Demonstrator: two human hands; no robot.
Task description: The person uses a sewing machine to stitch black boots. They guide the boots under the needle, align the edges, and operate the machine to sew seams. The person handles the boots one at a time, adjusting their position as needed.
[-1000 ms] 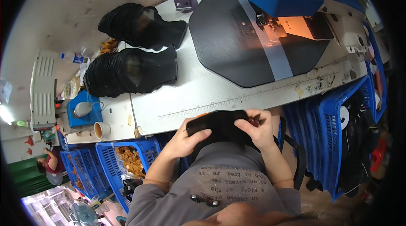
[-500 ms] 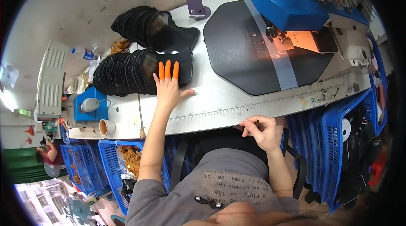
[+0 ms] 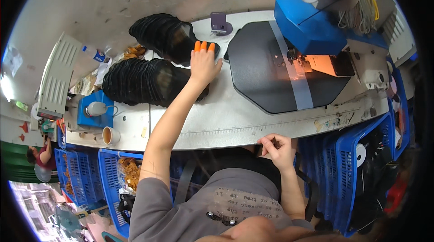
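Observation:
My left hand [image 3: 204, 65], with orange covers on three fingertips, reaches over the table to the far stack of black shaped pieces [image 3: 158, 34]. Its fingers are stretched out, resting at the narrow right end of that stack. A nearer stack of similar black pieces [image 3: 135, 81] lies below it, partly behind my left forearm. At the table's front edge, my right hand [image 3: 281, 148] is closed around a small dark object [image 3: 275, 141], mostly hidden by the fingers. To the right sits a blue sewing machine head [image 3: 309, 25], its lamp lighting a black octagonal board [image 3: 266, 65].
A purple stand [image 3: 219, 24] is at the table's back. On the left are a beige cup [image 3: 110, 135], a blue box [image 3: 96, 108] and a bottle [image 3: 94, 54]. Blue baskets [image 3: 343, 165] flank me below the table. Another person [image 3: 43, 158] sits far left.
My left hand has moved away from the nearer stack to the far one. My right hand stays closed near the table edge. The whole view has shifted slightly.

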